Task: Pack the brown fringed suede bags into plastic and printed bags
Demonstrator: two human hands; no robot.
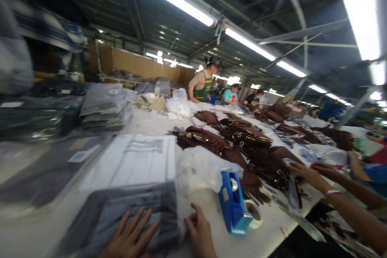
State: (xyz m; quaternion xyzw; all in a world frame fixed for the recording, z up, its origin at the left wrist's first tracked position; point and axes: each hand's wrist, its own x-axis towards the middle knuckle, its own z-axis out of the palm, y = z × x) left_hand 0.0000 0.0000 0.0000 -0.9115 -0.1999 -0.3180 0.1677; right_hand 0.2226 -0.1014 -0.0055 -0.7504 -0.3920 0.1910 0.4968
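Note:
A dark folded item in a clear plastic bag (102, 213) lies at the table's near edge. My left hand (130, 234) rests flat on it with fingers spread. Just right of the bag, my right hand (199, 227) is raised over the white table, its index finger and thumb curled towards each other; whether anything thin is between them is too small to tell. A blue tape dispenser (234, 205) stands right of that hand, with a roll of tape (254, 213) beside it. White printed sheets (133, 161) lie beyond the dark bag.
Bagged grey garments (102, 105) are stacked at the left. Crumpled clear plastic (202, 165) lies behind the dispenser. Brown fringed pieces (242, 133) cover the table's middle and right. Another person's arms (341, 197) reach in from the right. Several people work farther back.

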